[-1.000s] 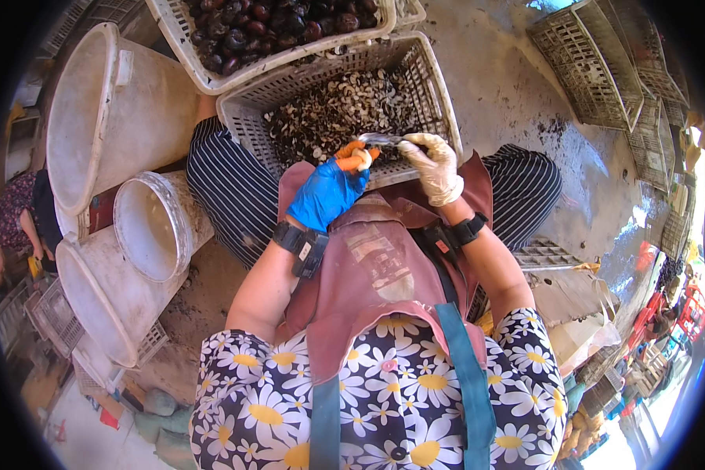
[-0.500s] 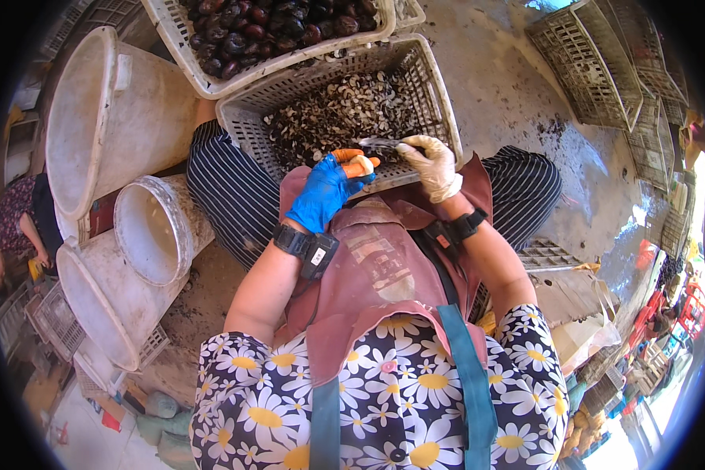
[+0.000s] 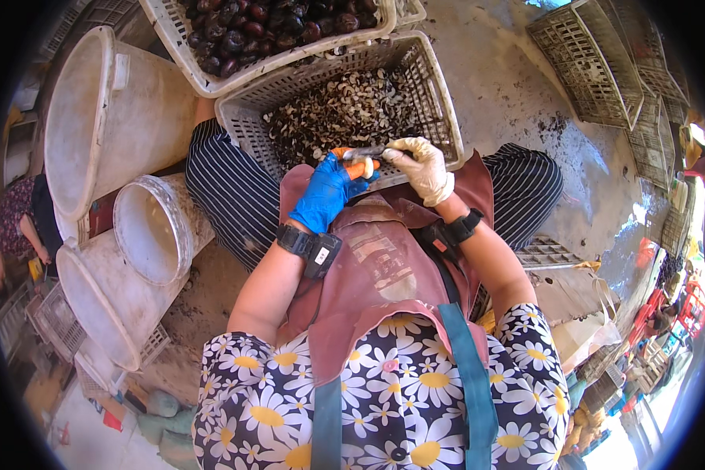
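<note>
My left hand [image 3: 327, 190], in a blue glove with orange finger covers, is closed around a small pale piece [image 3: 369, 165], mostly hidden by the fingers. My right hand [image 3: 424, 170], in a cream glove, pinches a slim grey blade-like tool [image 3: 366, 152]. The tool lies across the left fingertips, just above the pale piece; its exact kind is unclear. Both hands are over the near edge of a pale slotted plastic crate [image 3: 452, 133] between my knees. Inside the crate is a layer of small dark and whitish scraps [image 3: 345, 110].
Another crate [image 3: 390, 23] beyond holds dark reddish-brown, glossy round things [image 3: 251, 39]. Large whitish tubs [image 3: 94, 117] and a bucket [image 3: 149, 231] lie tipped at my left. Dirty crates [image 3: 591, 66] stand at the far right. A person [image 3: 23, 219] bends at the far left.
My right hand has shifted slightly left and closer to my left hand, bringing the tool over the left fingers. My left hand has barely moved.
</note>
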{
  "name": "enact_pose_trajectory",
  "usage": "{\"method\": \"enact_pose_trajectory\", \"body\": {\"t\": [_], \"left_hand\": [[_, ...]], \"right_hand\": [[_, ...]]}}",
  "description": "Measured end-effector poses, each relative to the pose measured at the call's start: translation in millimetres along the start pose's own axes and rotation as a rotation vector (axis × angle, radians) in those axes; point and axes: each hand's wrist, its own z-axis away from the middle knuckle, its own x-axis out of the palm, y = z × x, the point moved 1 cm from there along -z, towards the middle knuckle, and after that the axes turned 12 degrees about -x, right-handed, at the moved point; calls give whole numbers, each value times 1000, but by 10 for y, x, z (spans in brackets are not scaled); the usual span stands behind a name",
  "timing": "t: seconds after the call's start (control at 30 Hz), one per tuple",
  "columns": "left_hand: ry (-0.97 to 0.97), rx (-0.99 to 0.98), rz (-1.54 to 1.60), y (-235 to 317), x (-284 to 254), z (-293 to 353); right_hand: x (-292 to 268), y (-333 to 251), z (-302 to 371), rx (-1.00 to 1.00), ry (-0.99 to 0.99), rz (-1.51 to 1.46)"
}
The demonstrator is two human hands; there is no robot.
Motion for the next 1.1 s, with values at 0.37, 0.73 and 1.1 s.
{"method": "enact_pose_trajectory", "body": {"t": [0.37,0.73,1.1], "left_hand": [[-303,-67,427,-149,-183,-149],[-245,-112,410,-55,-91,-74],[-71,-63,145,-35,-28,-80]], "right_hand": [[-82,248,33,35,114,-58],[-58,148,66,75,167,-174],[18,-110,54,-68,88,-44]]}}
